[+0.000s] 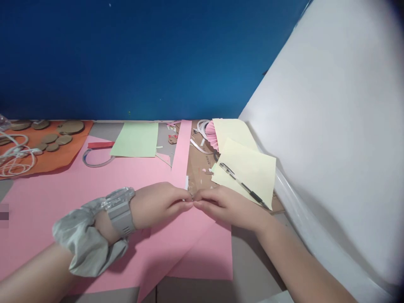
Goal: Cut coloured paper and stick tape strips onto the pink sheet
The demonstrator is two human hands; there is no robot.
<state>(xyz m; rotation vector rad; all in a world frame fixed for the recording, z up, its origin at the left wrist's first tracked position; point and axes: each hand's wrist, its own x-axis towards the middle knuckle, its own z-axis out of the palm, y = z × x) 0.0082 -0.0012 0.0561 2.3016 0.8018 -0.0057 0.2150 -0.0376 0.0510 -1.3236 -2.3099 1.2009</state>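
Between the two grips, pink paper (63, 189) is pinched tight, left hand (158, 204) and right hand (227, 206) equally near, long edge running away ahead.

A grey table (252, 261) is seen in the lower centre of the frame. A large pink sheet (63, 189) is spread over its left and middle. An orange sheet (59, 162) is laid at the upper left, and brown cardboard (198, 172) at the centre.

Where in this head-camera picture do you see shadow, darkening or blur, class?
Head view: soft shadows lie under the left hand and right hand on the pink paper; the picture's right corners darken; a small blurred patch sits at the left edge; the white sheet shows no harsh glare.
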